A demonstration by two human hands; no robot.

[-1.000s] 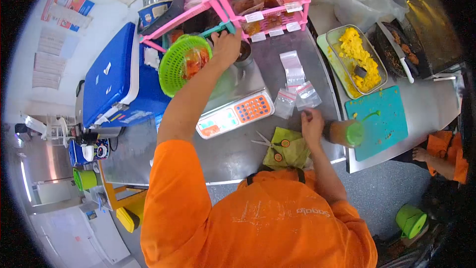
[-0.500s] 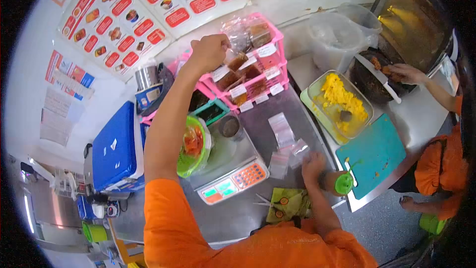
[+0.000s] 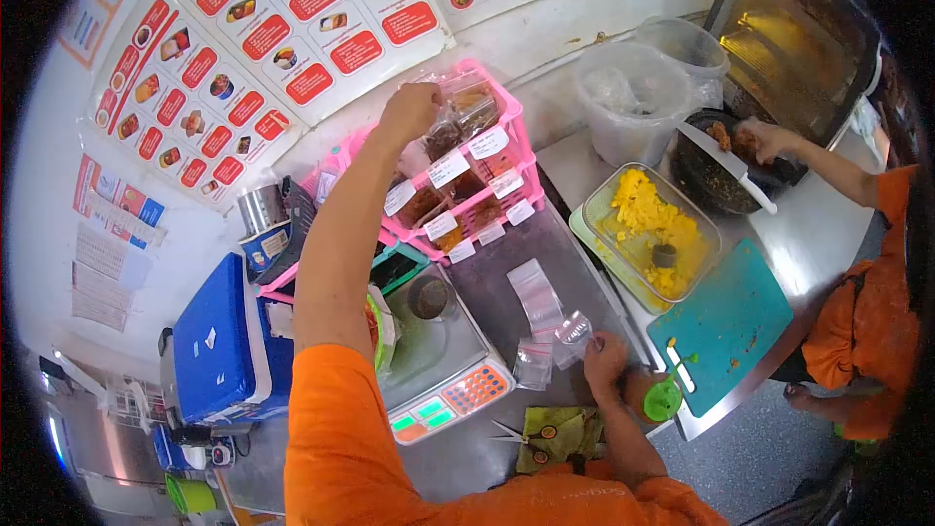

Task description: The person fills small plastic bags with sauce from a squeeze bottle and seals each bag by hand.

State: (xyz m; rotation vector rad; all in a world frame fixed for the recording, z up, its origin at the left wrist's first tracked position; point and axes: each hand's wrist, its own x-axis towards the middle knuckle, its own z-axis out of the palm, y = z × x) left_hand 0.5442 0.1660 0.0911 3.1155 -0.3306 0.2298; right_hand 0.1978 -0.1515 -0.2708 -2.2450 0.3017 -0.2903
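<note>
on the metal surface (image 3: 492, 284), the pink rack (image 3: 519, 146) stands farther back than the digital scale (image 3: 474, 388). the green-lidded jar (image 3: 662, 401) is close beside the right hand, so this elbow should turn carefully. the left hand (image 3: 414, 111) is raised at the rack's top tier, fingers bent downward; i cannot tell if it pinches anything. the right hand (image 3: 606, 358) is low, fingers curled; its grip is also unclear. the dark-filled packet (image 3: 444, 140) sits in the top tier, just beside the left hand: better to lift by the upper edge. the small zip bag (image 3: 574, 327) lies by the right fingertips; light pressure should prevent sliding.
</note>
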